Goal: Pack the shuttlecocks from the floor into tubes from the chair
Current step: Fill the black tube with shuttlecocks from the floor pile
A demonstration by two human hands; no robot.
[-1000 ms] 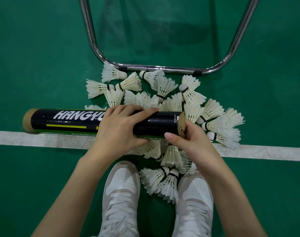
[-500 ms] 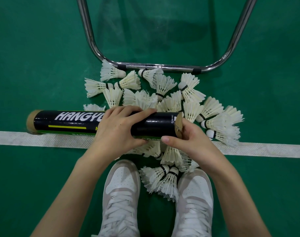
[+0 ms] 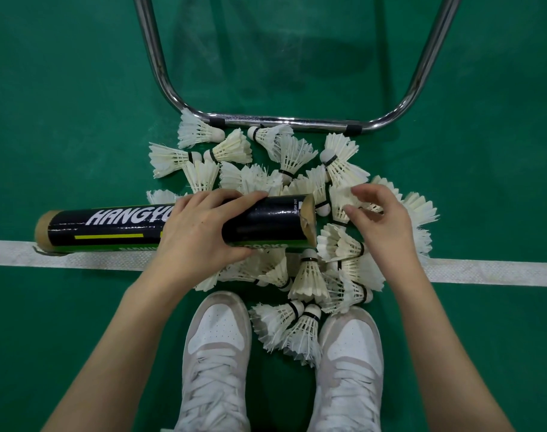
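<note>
The left hand (image 3: 200, 232) is wrapped around the middle of one black tube (image 3: 172, 227), holding it level just above the floor (image 3: 63, 104) with its open cardboard mouth turned toward the pile. The right hand (image 3: 381, 219) is free of the tube, fingers spread and curled over a shuttlecock (image 3: 339, 202) just beside that mouth; I cannot tell whether the fingertips touch it yet.

The shuttlecocks (image 3: 266, 182) lie heaped on the floor between the chair frame (image 3: 284, 121) and the shoes (image 3: 217, 353), some across the white line (image 3: 484, 272). They look very light and easily spoiled: the feather skirts would likely bend or split under a squeeze. The rounded cork base seems the safer place to pinch, cork leading into the tube so the feathers trail behind. The tube looks stiff and light, glossy on its wrapper, so a full wrap at mid-length suits it.

Count: one tube in view, two hands, two shoes, and roughly two dozen shuttlecocks; the overlap in the heap prevents an exact number.
</note>
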